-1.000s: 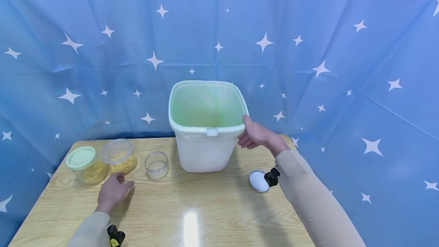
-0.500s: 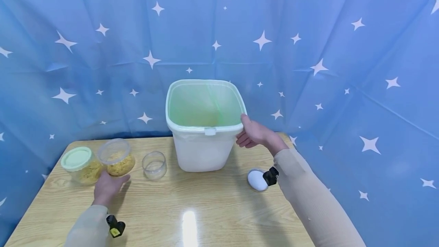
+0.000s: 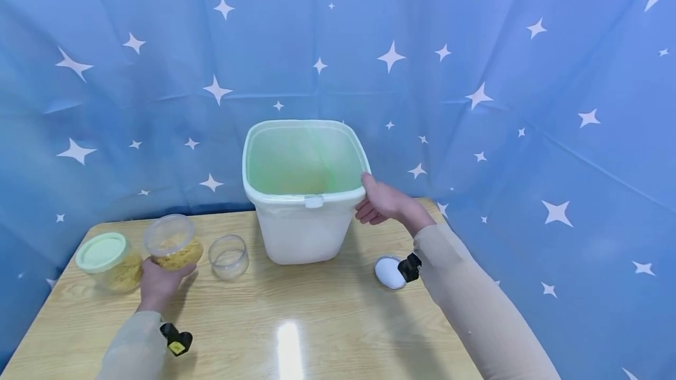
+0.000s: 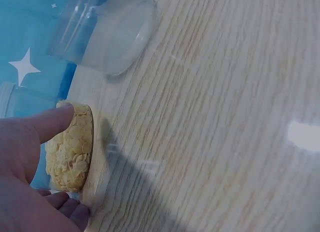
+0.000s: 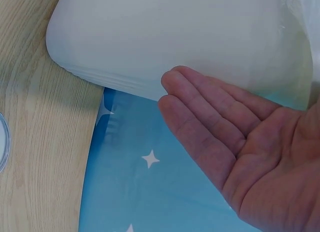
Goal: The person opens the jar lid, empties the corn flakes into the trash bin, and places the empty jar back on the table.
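Note:
My left hand reaches round a clear jar of yellow flakes. Its thumb lies along one side, and its fingers are on the other, in the gap beside a similar jar with a pale green lid. In the left wrist view, the thumb tip overlaps the flakes. My right hand is at the right edge of a white bin with a translucent green inside. Its thumb rests on the rim while the other fingers extend loosely alongside the outer wall.
An open clear round container stands between the flake jar and the bin. A round white item lies under my right wrist. Behind the wooden table hangs a blue curtain with white stars.
My left hand has moved forward and left to the jar of flakes. The space between the two flake jars has widened. My right hand stays at the bin; the view has turned slightly right.

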Motion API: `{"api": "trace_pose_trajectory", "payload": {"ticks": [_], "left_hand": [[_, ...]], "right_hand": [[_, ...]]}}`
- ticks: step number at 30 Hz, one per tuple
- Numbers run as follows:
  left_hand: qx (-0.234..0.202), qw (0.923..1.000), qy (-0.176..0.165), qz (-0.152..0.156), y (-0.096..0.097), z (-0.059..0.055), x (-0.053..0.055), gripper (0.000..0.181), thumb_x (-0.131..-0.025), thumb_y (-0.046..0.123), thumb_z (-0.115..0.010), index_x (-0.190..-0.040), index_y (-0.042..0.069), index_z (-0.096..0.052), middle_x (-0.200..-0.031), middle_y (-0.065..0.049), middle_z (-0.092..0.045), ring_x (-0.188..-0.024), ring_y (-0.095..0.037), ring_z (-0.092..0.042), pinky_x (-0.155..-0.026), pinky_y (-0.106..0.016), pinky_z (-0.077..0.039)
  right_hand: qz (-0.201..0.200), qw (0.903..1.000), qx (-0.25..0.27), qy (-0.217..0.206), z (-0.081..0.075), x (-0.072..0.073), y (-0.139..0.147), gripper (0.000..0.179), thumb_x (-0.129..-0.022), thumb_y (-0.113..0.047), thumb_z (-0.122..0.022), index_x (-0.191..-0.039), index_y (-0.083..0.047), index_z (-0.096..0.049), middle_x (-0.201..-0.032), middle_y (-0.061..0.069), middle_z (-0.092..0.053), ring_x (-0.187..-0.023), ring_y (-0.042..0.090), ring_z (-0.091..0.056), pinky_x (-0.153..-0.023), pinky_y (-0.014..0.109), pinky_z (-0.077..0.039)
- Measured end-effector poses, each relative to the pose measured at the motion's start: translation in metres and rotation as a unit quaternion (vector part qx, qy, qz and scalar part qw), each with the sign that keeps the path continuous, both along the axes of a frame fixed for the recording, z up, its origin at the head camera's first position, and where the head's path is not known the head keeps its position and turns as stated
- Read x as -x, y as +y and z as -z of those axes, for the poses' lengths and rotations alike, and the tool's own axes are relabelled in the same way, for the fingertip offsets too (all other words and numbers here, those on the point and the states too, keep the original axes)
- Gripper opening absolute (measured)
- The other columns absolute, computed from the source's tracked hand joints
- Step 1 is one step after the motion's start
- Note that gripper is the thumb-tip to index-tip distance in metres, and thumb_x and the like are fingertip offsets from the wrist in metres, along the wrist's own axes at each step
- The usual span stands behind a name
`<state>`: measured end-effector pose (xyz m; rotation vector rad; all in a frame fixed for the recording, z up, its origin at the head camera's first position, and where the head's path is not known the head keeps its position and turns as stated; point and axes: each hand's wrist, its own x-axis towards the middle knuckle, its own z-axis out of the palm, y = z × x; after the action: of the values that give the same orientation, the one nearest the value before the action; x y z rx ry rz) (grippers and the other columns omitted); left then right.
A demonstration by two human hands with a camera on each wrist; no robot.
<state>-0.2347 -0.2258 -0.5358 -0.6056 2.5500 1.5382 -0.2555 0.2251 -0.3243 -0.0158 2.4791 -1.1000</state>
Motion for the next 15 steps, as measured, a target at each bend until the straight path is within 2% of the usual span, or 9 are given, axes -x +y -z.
{"api": "trace_pose_trajectory", "payload": {"ticks": [5,11,13,15], "left_hand": [[-0.005,0.9999,0.004,-0.015,0.0,-0.002,0.004,0.11,-0.086,0.034,-0.07,-0.152,-0.004,0.011,-0.155,-0.037,-0.007,-0.14,-0.056,-0.017,-0.112,-0.068,-0.023],[0.044,0.9989,0.016,-0.009,0.002,0.0,0.009,0.104,-0.082,0.033,-0.075,-0.151,-0.009,-0.01,-0.15,-0.038,-0.023,-0.136,-0.055,-0.025,-0.111,-0.067,-0.025],[0.039,0.9989,0.023,-0.008,0.002,0.003,0.011,0.105,-0.08,0.03,-0.078,-0.151,-0.007,-0.011,-0.15,-0.036,-0.024,-0.138,-0.054,-0.024,-0.113,-0.066,-0.024],[0.016,0.9995,0.026,-0.011,0.003,0.004,0.013,0.108,-0.08,0.027,-0.078,-0.153,-0.004,-0.005,-0.153,-0.035,-0.019,-0.14,-0.054,-0.021,-0.115,-0.066,-0.021]], "right_hand": [[0.004,1.0,-0.002,0.001,-0.001,0.001,-0.002,0.084,-0.099,-0.052,-0.002,-0.117,0.006,-0.059,-0.112,0.024,-0.067,-0.101,0.034,-0.069,-0.091,0.045,-0.056],[0.004,1.0,0.003,0.001,-0.001,0.001,-0.004,0.081,-0.098,-0.051,-0.002,-0.117,0.005,-0.058,-0.111,0.024,-0.067,-0.102,0.038,-0.068,-0.091,0.047,-0.056],[0.005,1.0,0.002,0.001,-0.001,0.001,-0.004,0.081,-0.098,-0.05,-0.002,-0.116,0.005,-0.058,-0.111,0.024,-0.068,-0.103,0.039,-0.068,-0.091,0.047,-0.056],[0.006,1.0,0.003,0.0,-0.001,0.001,-0.003,0.081,-0.099,-0.051,-0.002,-0.116,0.004,-0.059,-0.111,0.023,-0.068,-0.103,0.038,-0.067,-0.091,0.047,-0.056]]}}
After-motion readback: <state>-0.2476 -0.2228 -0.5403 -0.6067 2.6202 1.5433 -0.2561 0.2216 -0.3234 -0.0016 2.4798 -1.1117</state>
